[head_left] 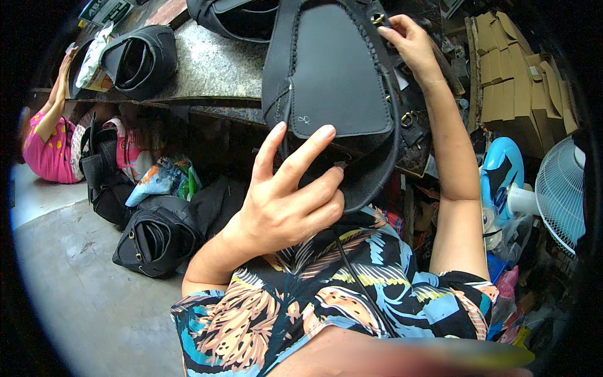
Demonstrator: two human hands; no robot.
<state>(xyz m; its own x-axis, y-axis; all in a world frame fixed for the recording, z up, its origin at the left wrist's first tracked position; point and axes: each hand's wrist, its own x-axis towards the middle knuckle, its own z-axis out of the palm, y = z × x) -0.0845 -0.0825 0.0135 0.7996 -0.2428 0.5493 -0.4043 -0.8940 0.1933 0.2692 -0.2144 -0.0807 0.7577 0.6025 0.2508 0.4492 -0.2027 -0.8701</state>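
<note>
Black bag held up before chest, near surface; likely light, panel firm, sides pliable, smooth face perhaps slippery; rim seems safest hold. Left hand: grip holding lower edge, thumb hidden. Right hand: fingertips at brass-coloured clasp; cannot tell if pinched. Open-mouthed second bag on surface, dark inside. Third bag on floor holds folded black material.

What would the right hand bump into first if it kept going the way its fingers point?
Most likely the small brass buckle, right at the fingertips of the right hand, then the big black leather piece. Whether they touch the buckle is hard to tell.
</note>
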